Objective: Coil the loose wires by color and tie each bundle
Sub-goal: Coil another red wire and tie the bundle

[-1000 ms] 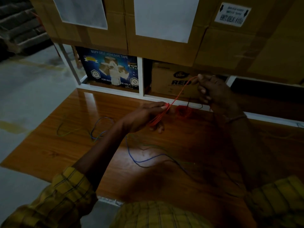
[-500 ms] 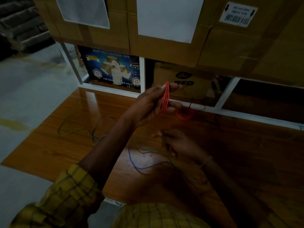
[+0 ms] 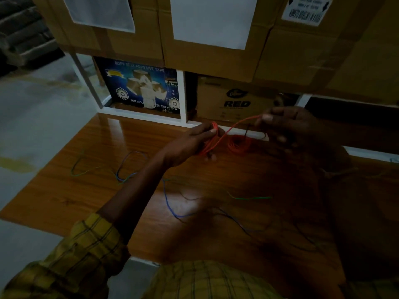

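My left hand [image 3: 190, 143] is closed around a small coil of red wire [image 3: 210, 145] above the wooden table [image 3: 86, 190]. A free strand of that red wire [image 3: 241, 123] runs up and right to my right hand [image 3: 289, 128], which pinches its end between thumb and fingers. A second red coil [image 3: 238, 144] with a dark tie lies on the table just behind and between my hands. Loose blue wire [image 3: 167, 203] and green wire [image 3: 252, 198] lie on the table in front of me.
More blue and green wire [image 3: 121, 169] loops on the table's left part. Cardboard boxes [image 3: 216, 57] are stacked on a white frame at the table's far edge, with a tape carton [image 3: 140, 87] and a "RED" carton [image 3: 235, 100] beneath. Grey floor lies to the left.
My right hand rose from low over the table to the upper right, drawing a red strand out. My left hand lowered with the coil, back near the table.
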A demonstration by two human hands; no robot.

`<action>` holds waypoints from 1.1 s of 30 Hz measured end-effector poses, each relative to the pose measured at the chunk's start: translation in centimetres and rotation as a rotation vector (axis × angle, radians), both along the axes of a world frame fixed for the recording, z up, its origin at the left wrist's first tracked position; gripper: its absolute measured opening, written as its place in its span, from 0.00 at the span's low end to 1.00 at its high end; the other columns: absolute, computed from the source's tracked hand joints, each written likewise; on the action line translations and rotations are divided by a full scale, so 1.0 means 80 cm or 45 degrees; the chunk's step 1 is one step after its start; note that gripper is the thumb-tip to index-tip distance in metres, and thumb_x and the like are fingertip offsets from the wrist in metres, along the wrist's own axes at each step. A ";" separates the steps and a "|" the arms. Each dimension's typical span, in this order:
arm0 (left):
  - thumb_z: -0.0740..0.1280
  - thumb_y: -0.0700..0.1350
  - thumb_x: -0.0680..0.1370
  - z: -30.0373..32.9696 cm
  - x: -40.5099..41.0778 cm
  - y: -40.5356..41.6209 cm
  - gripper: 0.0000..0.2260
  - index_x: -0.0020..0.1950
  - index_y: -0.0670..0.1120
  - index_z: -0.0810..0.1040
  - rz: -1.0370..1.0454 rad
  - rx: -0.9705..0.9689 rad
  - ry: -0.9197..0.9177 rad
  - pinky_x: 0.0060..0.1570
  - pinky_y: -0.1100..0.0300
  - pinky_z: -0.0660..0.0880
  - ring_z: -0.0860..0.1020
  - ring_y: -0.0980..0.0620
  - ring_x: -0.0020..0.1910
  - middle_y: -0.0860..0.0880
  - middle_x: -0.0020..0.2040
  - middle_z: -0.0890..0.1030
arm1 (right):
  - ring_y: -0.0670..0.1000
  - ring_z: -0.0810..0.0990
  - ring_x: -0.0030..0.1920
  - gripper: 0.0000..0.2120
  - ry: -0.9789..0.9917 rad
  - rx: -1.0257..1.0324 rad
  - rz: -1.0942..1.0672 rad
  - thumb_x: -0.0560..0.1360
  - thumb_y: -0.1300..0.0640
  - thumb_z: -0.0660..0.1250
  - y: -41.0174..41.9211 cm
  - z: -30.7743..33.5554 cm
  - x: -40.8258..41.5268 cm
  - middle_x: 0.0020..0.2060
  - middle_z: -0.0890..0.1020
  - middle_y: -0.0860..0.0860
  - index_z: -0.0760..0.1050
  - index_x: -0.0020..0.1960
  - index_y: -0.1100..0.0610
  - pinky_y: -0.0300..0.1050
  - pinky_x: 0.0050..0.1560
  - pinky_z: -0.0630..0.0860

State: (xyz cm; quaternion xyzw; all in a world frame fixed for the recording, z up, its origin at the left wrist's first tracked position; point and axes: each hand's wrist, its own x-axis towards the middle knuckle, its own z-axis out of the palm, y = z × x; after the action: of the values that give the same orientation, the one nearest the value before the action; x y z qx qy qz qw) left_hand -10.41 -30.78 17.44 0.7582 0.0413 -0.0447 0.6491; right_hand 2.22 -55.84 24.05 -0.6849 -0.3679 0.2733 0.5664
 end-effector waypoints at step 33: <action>0.53 0.49 0.90 -0.013 0.026 -0.015 0.18 0.75 0.41 0.69 0.154 -0.012 -0.030 0.48 0.60 0.83 0.87 0.49 0.46 0.36 0.59 0.81 | 0.51 0.74 0.23 0.12 -0.157 -0.085 0.130 0.78 0.53 0.65 -0.002 -0.014 -0.047 0.29 0.78 0.54 0.81 0.53 0.60 0.40 0.22 0.73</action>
State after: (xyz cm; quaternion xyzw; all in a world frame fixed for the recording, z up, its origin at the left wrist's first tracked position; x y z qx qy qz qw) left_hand -8.35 -31.95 16.38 0.7516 0.0792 0.0034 0.6548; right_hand -1.55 -55.97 22.94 -0.6992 -0.4274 0.2713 0.5050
